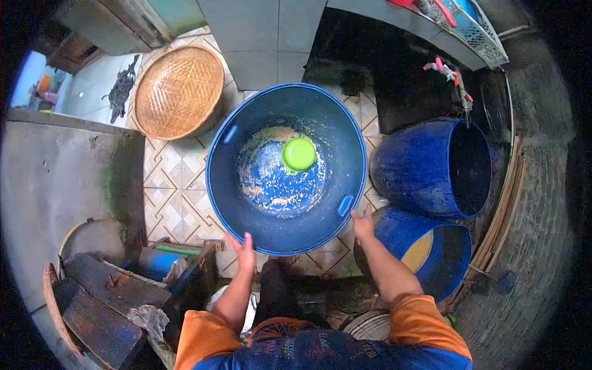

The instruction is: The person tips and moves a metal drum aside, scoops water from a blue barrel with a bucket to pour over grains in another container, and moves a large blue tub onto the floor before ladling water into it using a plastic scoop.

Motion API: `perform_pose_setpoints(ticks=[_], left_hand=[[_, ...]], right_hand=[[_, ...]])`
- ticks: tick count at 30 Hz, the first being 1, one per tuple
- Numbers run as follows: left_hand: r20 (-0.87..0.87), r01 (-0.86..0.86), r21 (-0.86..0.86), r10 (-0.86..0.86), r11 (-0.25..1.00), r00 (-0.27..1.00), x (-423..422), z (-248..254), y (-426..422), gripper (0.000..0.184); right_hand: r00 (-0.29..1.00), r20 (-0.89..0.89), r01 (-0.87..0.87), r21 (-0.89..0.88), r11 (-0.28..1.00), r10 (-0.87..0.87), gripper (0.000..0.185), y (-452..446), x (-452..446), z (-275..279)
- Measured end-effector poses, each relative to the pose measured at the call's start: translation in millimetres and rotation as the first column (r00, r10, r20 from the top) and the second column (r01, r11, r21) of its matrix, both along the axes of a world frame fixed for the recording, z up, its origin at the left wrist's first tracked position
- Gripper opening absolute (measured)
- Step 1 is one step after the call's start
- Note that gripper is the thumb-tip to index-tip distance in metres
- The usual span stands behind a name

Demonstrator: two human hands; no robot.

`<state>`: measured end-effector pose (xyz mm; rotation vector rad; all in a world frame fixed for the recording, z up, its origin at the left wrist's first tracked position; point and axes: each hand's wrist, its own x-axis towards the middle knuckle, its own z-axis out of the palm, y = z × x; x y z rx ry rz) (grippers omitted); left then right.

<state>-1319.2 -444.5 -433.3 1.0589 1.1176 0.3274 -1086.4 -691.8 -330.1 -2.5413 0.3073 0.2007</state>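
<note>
A large blue tub point(225, 213) stands in front of me on the tiled floor. Pale grains or bits cling to its bottom, and a lime-green bowl point(300, 154) lies inside, a little right of centre. My left hand point(242, 250) is at the tub's near left rim, fingers apart, holding nothing. Beside the near right rim, close to the blue handle slot point(346, 206), my right hand point(363, 226) has its fingers spread. Whether either hand touches the rim is unclear.
Two more blue barrels point(413, 166) stand at the right, the nearer one point(456, 246) with tan contents. A tap point(462, 98) hangs above them. A woven tray point(179, 92) sits at the upper left. Dark wooden boards point(108, 308) lie at the lower left.
</note>
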Motion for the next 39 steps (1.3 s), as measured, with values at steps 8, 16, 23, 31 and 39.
perform_pose_setpoints(ticks=[8, 16, 23, 31, 39], left_hand=[[-0.11, 0.174, 0.322, -0.146, 0.93, 0.983, 3.2, -25.4, 45.7, 0.064], [-0.349, 0.312, 0.342, -0.189, 0.886, 0.918, 16.5, -17.9, 178.0, 0.065], [-0.33, 0.284, 0.181, -0.214, 0.942, 0.919, -21.8, -22.1, 79.8, 0.07], [-0.284, 0.623, -0.071, -0.615, 0.779, 0.736, -59.0, 11.7, -9.5, 0.068], [-0.2, 0.428, -0.312, -0.499, 0.848, 0.843, 6.3, 144.8, -34.2, 0.082]], right_hand=[[0.925, -0.32, -0.213, 0.005, 0.977, 0.203, 0.024, 30.8, -0.3, -34.5], [0.658, -0.674, 0.031, 0.472, 0.881, 0.338, 0.063, 116.6, -70.6, -5.9], [0.799, -0.444, -0.274, 0.331, 0.903, 0.405, 0.081, 29.4, -72.3, -4.2], [0.905, -0.377, -0.27, -0.152, 0.951, 0.197, 0.047, -168.4, -95.3, 99.1], [0.894, -0.447, -0.022, -0.006, 1.0, 0.017, 0.033, -290.6, -100.3, 21.3]])
